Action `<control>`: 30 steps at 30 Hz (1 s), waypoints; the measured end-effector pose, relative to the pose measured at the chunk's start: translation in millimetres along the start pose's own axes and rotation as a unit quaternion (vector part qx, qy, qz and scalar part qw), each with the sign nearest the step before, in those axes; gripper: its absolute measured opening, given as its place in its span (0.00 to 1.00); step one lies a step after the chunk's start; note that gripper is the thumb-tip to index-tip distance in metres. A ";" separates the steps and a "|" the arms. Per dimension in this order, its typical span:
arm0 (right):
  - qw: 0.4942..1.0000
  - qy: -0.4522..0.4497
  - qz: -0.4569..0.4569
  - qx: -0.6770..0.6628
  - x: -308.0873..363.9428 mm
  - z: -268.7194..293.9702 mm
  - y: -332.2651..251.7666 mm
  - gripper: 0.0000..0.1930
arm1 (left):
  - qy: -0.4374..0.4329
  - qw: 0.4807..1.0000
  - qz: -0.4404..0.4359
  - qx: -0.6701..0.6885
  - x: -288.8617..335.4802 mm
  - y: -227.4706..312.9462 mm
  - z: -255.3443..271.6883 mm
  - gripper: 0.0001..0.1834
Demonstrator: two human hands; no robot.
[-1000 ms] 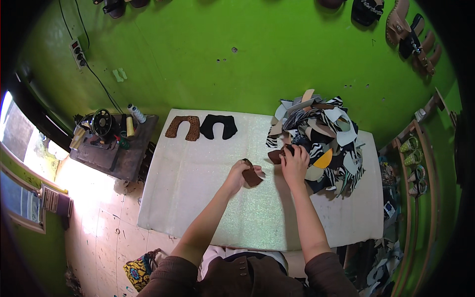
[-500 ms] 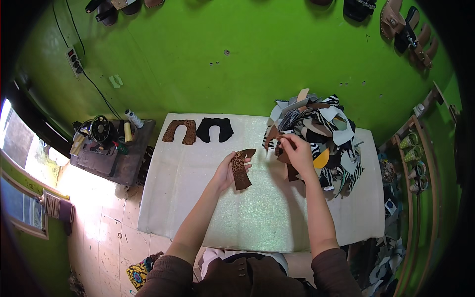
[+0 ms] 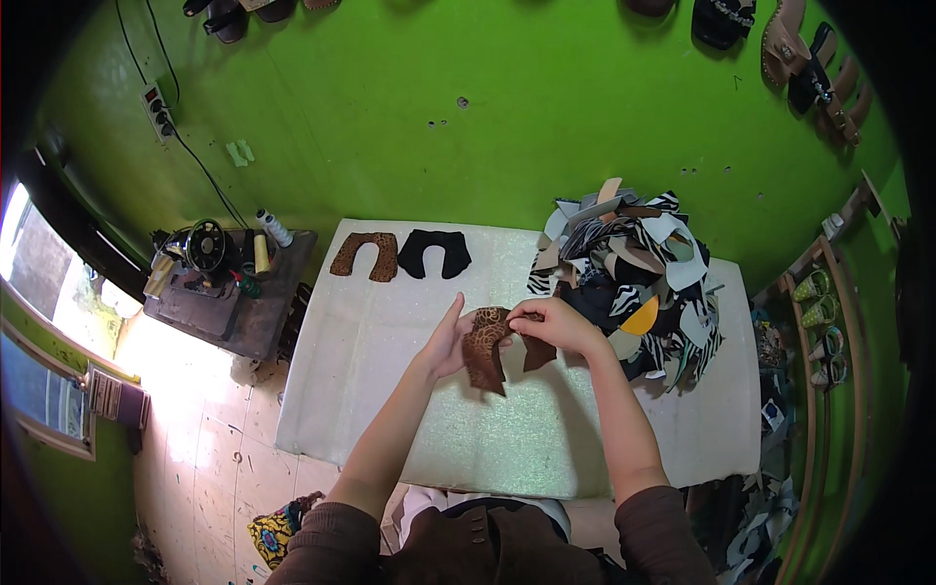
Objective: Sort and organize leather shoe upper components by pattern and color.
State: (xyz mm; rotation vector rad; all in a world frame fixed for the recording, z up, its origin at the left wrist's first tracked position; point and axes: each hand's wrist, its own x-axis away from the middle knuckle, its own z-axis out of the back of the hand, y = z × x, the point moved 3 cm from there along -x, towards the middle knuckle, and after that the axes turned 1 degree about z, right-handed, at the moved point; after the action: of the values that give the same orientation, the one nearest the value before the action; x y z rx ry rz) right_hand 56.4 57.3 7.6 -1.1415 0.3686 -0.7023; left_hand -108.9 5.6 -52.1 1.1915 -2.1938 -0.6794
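Note:
In front of me, over the table [image 3: 390,419], my left hand [image 3: 450,346] supports a leopard-print brown material piece [image 3: 485,353], its fingers behind the piece and its thumb pointing up. My right hand [image 3: 554,325] pinches the upper edge of brown material beside it. A plain brown flap [image 3: 538,356] hangs below the right fingers; whether it is joined to the leopard-print piece I cannot tell. At the back left lie two arch-shaped cutouts, one leopard-print [image 3: 388,255] and one black [image 3: 451,255].
Right of my hands rises a heap of mixed scraps [image 3: 624,263]. A sewing machine [image 3: 207,249] stands on a dark stand at left. Sandals [image 3: 809,78] hang on the green wall, and a wooden rack [image 3: 846,390] with shoes is at right.
My right hand has come left and down from the scrap heap with brown material, and now meets the leopard-print piece in my left hand. The left thumb has lifted off that piece.

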 end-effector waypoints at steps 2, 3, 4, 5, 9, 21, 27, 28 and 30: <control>1.000 0.000 -0.012 -0.018 -3.8 0.2 12.2 0.09 | -0.035 0.999 -0.005 0.019 3.9 1.8 0.4 0.36; 0.999 0.003 -0.026 -0.035 -4.7 0.4 18.4 0.09 | -0.052 0.999 -0.009 -0.004 4.1 1.4 4.6 0.34; 0.999 0.003 -0.025 -0.035 -3.7 0.0 21.8 0.09 | -0.070 0.997 -0.011 -0.027 5.3 2.5 2.3 0.33; 0.997 0.021 -0.027 -0.076 -2.1 0.4 25.2 0.09 | -0.070 0.997 -0.012 -0.027 6.1 2.4 0.4 0.33; 0.988 0.085 -0.018 -0.130 4.4 4.9 28.3 0.09 | -0.027 0.999 -0.010 -0.044 8.1 1.9 -3.5 0.26; 0.983 0.148 0.036 0.105 12.4 0.3 25.7 0.22 | 0.063 0.927 -0.016 -0.370 2.5 20.1 -24.7 0.13; 0.984 0.054 0.041 0.163 6.7 -10.5 9.5 0.29 | 0.034 0.809 0.055 -0.584 11.4 44.3 -52.1 0.12; 0.999 -0.006 -0.024 0.032 5.7 -12.8 12.4 0.26 | 0.032 0.795 0.035 -0.605 11.2 46.3 -52.4 0.12; 0.981 -0.063 -0.080 -0.164 4.6 -19.8 28.6 0.18 | 0.035 0.845 0.009 -0.533 9.3 43.8 -40.0 0.12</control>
State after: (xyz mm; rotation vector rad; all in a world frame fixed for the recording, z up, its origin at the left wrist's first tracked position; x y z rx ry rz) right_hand 57.1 47.2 -26.0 -1.5343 0.2933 -0.7204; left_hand -112.0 11.8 7.6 0.5566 -1.3285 -1.5265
